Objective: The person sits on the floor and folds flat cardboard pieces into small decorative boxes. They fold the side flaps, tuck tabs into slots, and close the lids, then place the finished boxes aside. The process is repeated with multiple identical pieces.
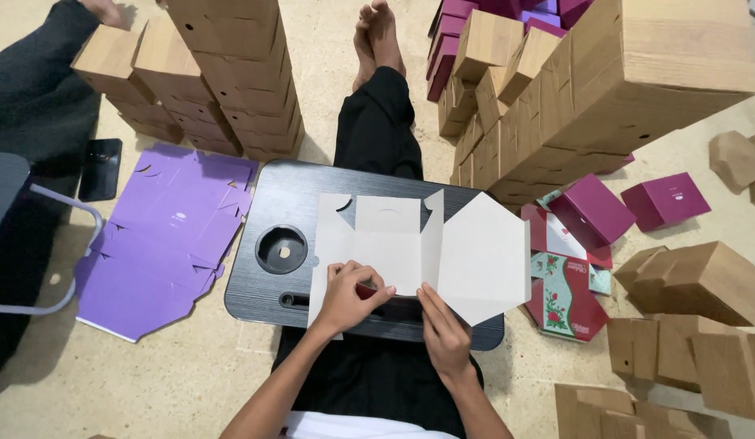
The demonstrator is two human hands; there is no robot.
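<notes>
A black lap tray (255, 284) rests over the seated person's legs on a beige floor (174, 382) crowded with brown boxes (231, 73) and purple sheets (166, 236). A white flat carton (410, 244) lies on the tray, long axis left to right, its pointed flap aimed right. The left hand (349, 294) curls over the near edge, seemingly pinching a flap; the right hand (444, 332) presses flat, fingers extended.
</notes>
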